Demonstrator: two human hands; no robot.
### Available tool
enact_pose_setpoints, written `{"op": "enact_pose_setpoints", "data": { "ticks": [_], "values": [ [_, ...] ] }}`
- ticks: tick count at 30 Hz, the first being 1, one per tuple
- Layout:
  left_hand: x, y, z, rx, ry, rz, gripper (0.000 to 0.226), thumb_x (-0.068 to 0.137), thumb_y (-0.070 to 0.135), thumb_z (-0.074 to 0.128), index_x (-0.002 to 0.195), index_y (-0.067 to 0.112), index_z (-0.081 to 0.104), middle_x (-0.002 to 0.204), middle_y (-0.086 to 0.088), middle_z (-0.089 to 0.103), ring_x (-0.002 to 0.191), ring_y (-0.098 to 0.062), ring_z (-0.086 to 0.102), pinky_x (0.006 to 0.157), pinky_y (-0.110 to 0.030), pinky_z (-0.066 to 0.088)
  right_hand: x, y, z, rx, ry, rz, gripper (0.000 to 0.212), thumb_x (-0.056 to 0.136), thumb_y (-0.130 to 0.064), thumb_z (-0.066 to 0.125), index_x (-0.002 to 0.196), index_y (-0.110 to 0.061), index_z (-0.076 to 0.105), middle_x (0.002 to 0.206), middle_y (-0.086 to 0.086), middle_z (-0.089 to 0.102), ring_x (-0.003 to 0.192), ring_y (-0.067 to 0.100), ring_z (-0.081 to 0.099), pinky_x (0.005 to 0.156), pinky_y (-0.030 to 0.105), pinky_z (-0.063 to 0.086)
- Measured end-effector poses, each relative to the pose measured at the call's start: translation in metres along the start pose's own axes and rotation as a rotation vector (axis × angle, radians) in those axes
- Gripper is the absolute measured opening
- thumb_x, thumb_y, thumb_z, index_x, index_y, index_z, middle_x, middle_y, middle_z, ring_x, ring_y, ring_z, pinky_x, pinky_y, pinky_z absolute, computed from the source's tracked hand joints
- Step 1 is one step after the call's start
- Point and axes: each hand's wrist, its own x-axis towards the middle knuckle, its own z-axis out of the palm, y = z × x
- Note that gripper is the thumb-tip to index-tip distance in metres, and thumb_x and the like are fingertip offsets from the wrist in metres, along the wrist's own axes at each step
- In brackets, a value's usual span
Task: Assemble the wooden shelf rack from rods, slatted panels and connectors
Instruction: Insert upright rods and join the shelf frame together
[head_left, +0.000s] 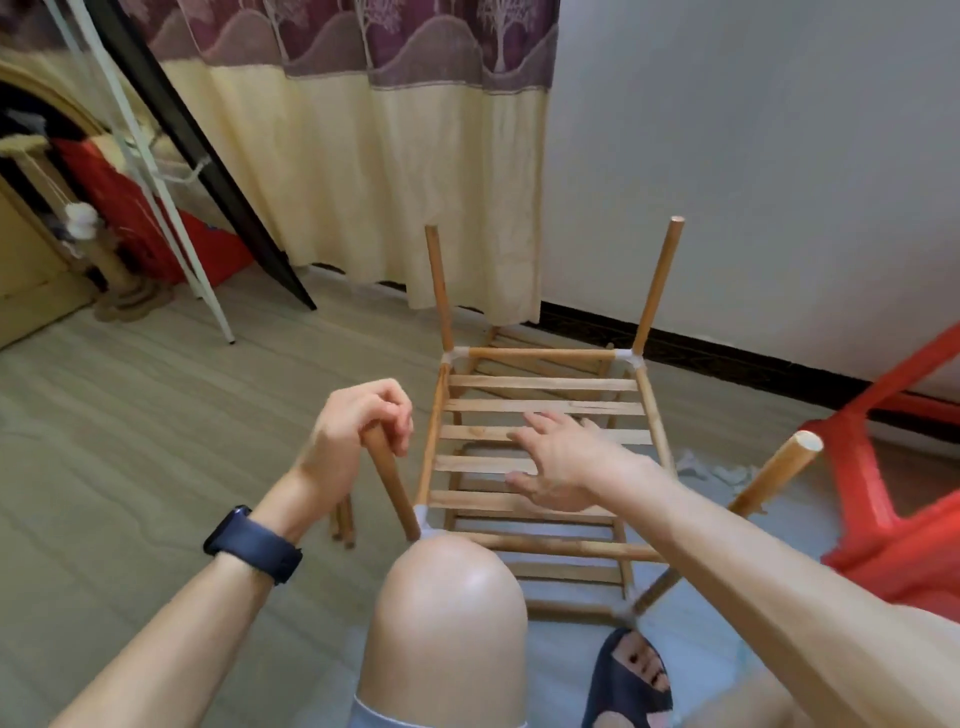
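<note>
The partly built wooden rack stands on the floor in front of my knee. Its slatted panel (545, 405) sits in a frame of rods joined by white connectors (626, 358). Upright rods rise at the far left corner (439, 286), the far right corner (660, 283) and the near right corner (774, 480). My left hand (358, 423) grips the top of the near left rod (392, 483), which stands in a white corner connector (423, 522). My right hand (558, 460) hovers over the slats with its fingers spread, holding nothing.
Spare rods (344, 522) lie on the floor left of the rack. A red plastic chair (893, 499) stands at the right. Behind are a cream curtain (389, 182), the white wall, a white stand leg (208, 291) and a dark board (228, 202) leaning at the left.
</note>
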Motion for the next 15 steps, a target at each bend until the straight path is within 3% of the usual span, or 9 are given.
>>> {"op": "enact_pose_setpoints", "data": {
  "ticks": [3, 6, 8, 10, 13, 15],
  "values": [
    [0.02, 0.041, -0.004, 0.242, -0.053, -0.003, 0.023, 0.075, 0.03, 0.055, 0.077, 0.009, 0.066, 0.074, -0.007, 0.069, 0.074, -0.021, 0.065, 0.072, -0.033, 0.047, -0.058, 0.007, -0.056, 0.046, 0.219, -0.093, 0.062, 0.099, -0.059, 0.042, 0.154, -0.033, 0.031, 0.166, -0.003, 0.015, 0.154, 0.016, 0.004, 0.125, 0.046, 0.011],
    [0.057, 0.085, 0.017, 0.641, -0.134, -0.007, 0.017, 0.088, 0.04, 0.057, 0.092, 0.029, 0.07, 0.089, 0.011, 0.074, 0.088, -0.004, 0.066, 0.077, -0.026, 0.045, -0.114, 0.031, -0.097, 0.128, 0.441, -0.102, 0.054, 0.099, -0.061, 0.039, 0.149, -0.041, 0.035, 0.163, -0.016, 0.021, 0.151, 0.004, 0.008, 0.117, 0.028, 0.009],
    [0.083, 0.105, 0.047, 0.879, -0.191, 0.018, 0.015, 0.097, 0.04, 0.054, 0.105, 0.034, 0.066, 0.1, 0.017, 0.069, 0.094, -0.004, 0.062, 0.079, -0.023, 0.044, -0.138, 0.056, -0.109, 0.204, 0.571, -0.058, 0.049, 0.098, -0.059, 0.039, 0.144, -0.042, 0.043, 0.157, -0.018, 0.032, 0.147, 0.001, 0.019, 0.116, 0.028, 0.018],
    [0.107, 0.109, 0.084, 1.024, -0.263, 0.073, 0.022, 0.1, 0.038, 0.05, 0.118, 0.032, 0.061, 0.11, 0.01, 0.066, 0.1, -0.012, 0.06, 0.086, -0.027, 0.047, -0.15, 0.085, -0.107, 0.333, 0.697, 0.018, 0.041, 0.099, -0.051, 0.043, 0.136, -0.038, 0.054, 0.147, -0.016, 0.047, 0.139, 0.002, 0.037, 0.113, 0.026, 0.029],
    [0.137, 0.087, 0.143, 1.183, -0.375, 0.129, 0.038, 0.099, 0.039, 0.047, 0.134, 0.027, 0.055, 0.128, 0.0, 0.059, 0.112, -0.02, 0.056, 0.095, -0.036, 0.05, -0.149, 0.132, -0.077, 0.501, 0.765, 0.196, 0.031, 0.103, -0.039, 0.045, 0.128, -0.032, 0.062, 0.128, -0.013, 0.063, 0.118, 0.003, 0.054, 0.096, 0.022, 0.037],
    [0.148, 0.057, 0.179, 1.229, -0.434, 0.115, 0.042, 0.099, 0.04, 0.048, 0.14, 0.028, 0.05, 0.134, -0.002, 0.053, 0.117, -0.022, 0.053, 0.095, -0.039, 0.05, -0.14, 0.164, -0.038, 0.494, 0.687, 0.331, 0.032, 0.103, -0.035, 0.046, 0.129, -0.028, 0.062, 0.128, -0.008, 0.065, 0.118, 0.01, 0.056, 0.094, 0.024, 0.038]
  ]
}}
